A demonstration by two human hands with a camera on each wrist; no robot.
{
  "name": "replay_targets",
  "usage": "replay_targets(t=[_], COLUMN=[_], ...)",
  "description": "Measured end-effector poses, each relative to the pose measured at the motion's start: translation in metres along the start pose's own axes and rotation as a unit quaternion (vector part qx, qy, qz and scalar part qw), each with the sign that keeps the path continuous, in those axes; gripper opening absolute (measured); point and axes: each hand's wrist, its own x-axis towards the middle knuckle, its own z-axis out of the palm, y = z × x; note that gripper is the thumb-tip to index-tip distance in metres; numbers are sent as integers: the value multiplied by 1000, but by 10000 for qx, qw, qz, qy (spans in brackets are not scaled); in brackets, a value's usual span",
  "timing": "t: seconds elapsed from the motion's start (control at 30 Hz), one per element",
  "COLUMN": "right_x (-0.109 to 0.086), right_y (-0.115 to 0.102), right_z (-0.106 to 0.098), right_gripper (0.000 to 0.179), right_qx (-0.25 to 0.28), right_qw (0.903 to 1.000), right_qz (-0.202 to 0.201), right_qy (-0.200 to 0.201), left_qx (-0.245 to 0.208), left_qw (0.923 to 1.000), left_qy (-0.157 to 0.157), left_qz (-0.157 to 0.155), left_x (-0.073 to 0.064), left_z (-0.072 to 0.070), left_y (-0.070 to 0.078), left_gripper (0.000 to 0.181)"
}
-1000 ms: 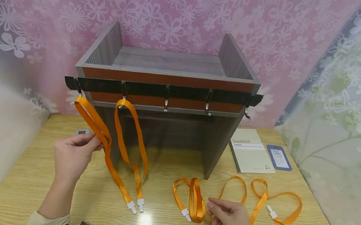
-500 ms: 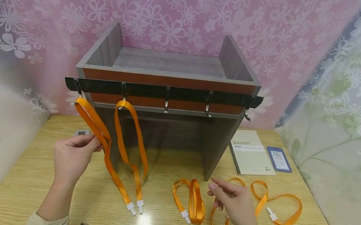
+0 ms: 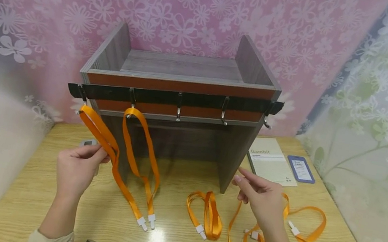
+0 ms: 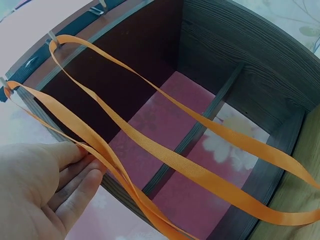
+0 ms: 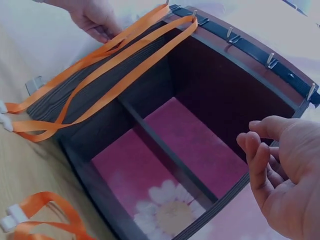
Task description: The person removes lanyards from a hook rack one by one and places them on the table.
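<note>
My left hand (image 3: 78, 170) pinches an orange lanyard (image 3: 125, 195) partway down its strap. That lanyard hangs from the leftmost hook of a black hook rail (image 3: 159, 96). In the left wrist view, the left fingers (image 4: 85, 187) meet at the strap's edge. A second orange lanyard (image 3: 153, 159) hangs on the hook beside it; white clips end both straps. My right hand (image 3: 261, 201) is raised near the rack's right side panel, over loose lanyards on the table. In the right wrist view, the right hand (image 5: 292, 175) has loosely bent fingers and nothing between them.
The rail is fixed across a grey wooden rack (image 3: 184, 66). A folded orange lanyard (image 3: 213, 220) and tangled lanyards (image 3: 318, 227) lie on the wooden table (image 3: 27, 196). A Gambit notebook (image 3: 273, 164) and a blue card holder (image 3: 301, 169) lie at the back right.
My right hand has moved up and slightly right, away from the folded lanyard toward the rack's side panel. The left hand keeps its pinch on the hanging lanyard, practically still.
</note>
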Motion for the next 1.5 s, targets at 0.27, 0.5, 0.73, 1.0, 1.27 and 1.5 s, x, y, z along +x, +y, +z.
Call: replay_targets(t=[0.27, 0.5, 0.73, 1.0, 1.27, 1.5], right_x=[11, 21, 26, 32, 42, 48], right_y=[-10, -12, -5, 3, 1, -2], right_z=[1, 8, 14, 15, 15, 17], right_gripper=[38, 38, 39, 44, 47, 47], right_qx=[342, 476, 886, 513, 511, 652], right_qw=[9971, 9909, 9850, 9892, 9900, 9899], right_qz=[-351, -214, -49, 151, 110, -22], right_qy=[590, 1241, 1482, 1363, 1308, 1259], left_qx=[-71, 56, 315, 119, -190, -326], left_qw=[9996, 9996, 9990, 9991, 9981, 9971], left_qy=[-21, -124, -254, -8, -81, -356], left_qz=[255, 238, 166, 419, 577, 590], left_x=[-1, -2, -16, -41, -42, -30], left_z=[-2, -5, -12, -26, -26, -16], left_y=[-2, -3, -2, 3, 11, 21], left_gripper=[18, 21, 23, 18, 17, 21])
